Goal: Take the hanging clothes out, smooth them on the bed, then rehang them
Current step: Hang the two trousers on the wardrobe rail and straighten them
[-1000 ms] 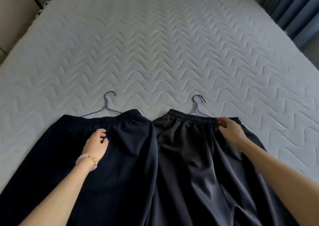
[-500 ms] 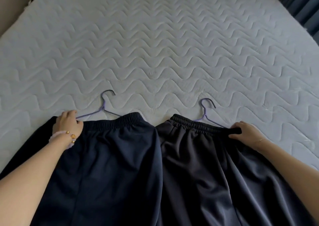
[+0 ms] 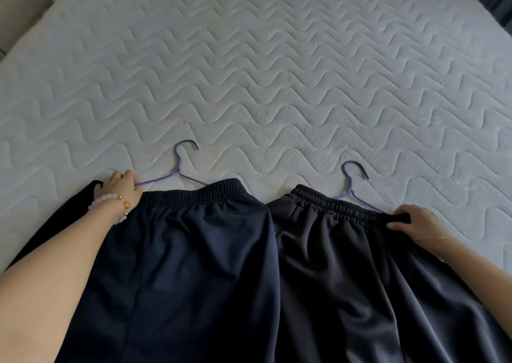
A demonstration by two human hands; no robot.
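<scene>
On the near half of the quilted bed (image 3: 249, 72), two dark garments lie side by side, waistbands pointing away from the person. The navy garment (image 3: 194, 265) is on the left and the glossier black garment (image 3: 346, 279) on the right; their inner edges touch down the middle. Each sits on a purple wire hanger whose hook lies flat on the mattress beyond the waistband: the left hanger (image 3: 180, 166) and the right hanger (image 3: 350, 181).

The left hand (image 3: 120, 186), with a pale bead bracelet (image 3: 110, 204) on its wrist, rests at the navy garment's outer waistband corner, fingers curled together against the end of the hanger's arm; whether they grip the wire I cannot tell. The right hand (image 3: 415, 225) pinches the black garment's outer waistband corner, thumb beneath and fingers over the fabric.

Beyond the hooks the mattress stretches open to its far edge. A strip of bare mattress lies outside each garment.
</scene>
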